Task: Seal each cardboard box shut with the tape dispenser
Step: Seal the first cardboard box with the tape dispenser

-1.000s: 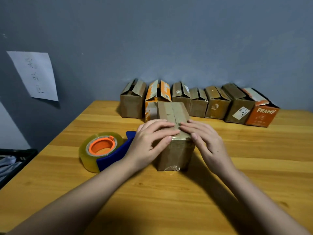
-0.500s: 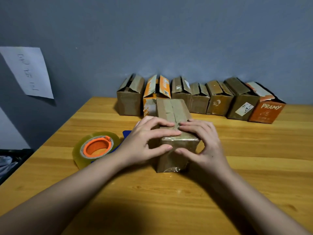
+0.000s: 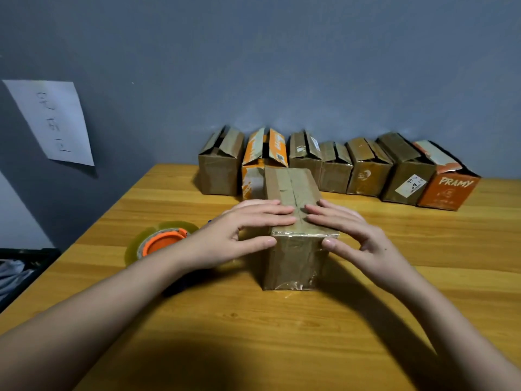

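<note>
A brown cardboard box (image 3: 293, 261) stands lengthwise in the middle of the wooden table, its top flaps closed with clear tape along the seam and down the near face. My left hand (image 3: 239, 235) lies flat on the top's left half, thumb against the near left corner. My right hand (image 3: 352, 235) presses the top's right half with straight fingers, thumb at the near right corner. The tape dispenser (image 3: 160, 245), a clear roll on an orange hub, lies on the table left of the box, partly hidden by my left wrist.
Several more cardboard boxes with raised flaps stand in a row (image 3: 363, 170) against the grey wall, the rightmost one orange (image 3: 448, 190). A paper sheet (image 3: 53, 122) hangs on the left wall. The table's left edge (image 3: 84, 235) drops to a dark bin (image 3: 19, 272).
My fingertips have drawn slightly apart across the taped seam, and both thumbs now sit at the near top corners. The box and dispenser have stayed in place.
</note>
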